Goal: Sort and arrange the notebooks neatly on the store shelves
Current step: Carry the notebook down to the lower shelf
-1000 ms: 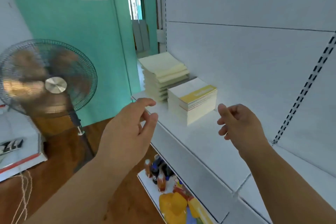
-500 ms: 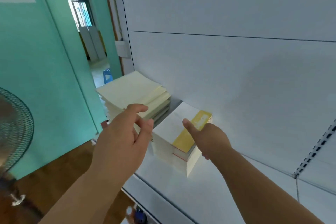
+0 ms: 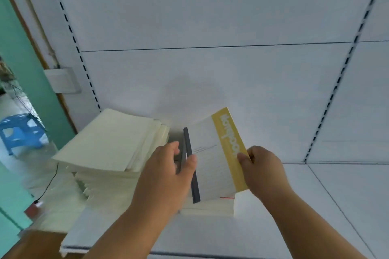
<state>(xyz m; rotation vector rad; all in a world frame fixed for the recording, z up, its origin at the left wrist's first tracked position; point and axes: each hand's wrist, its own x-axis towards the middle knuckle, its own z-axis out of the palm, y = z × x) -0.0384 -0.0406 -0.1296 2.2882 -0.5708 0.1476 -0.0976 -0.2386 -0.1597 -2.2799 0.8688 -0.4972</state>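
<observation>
A white notebook with a yellow band and a dark spine is lifted and tilted above a stack of like notebooks on the white shelf. My left hand grips its dark spine edge, thumb on the cover. My right hand pinches the yellow edge. To the left lies a taller, uneven pile of cream notebooks, its top ones fanned out.
The white back panel with slotted uprights rises behind the shelf. A teal wall and a wall switch are at the left. A blue plastic stool stands on the floor beyond.
The view has moved closer to the shelf. Both hands, empty before, have closed on the top yellow-banded notebook and lifted it off its stack.
</observation>
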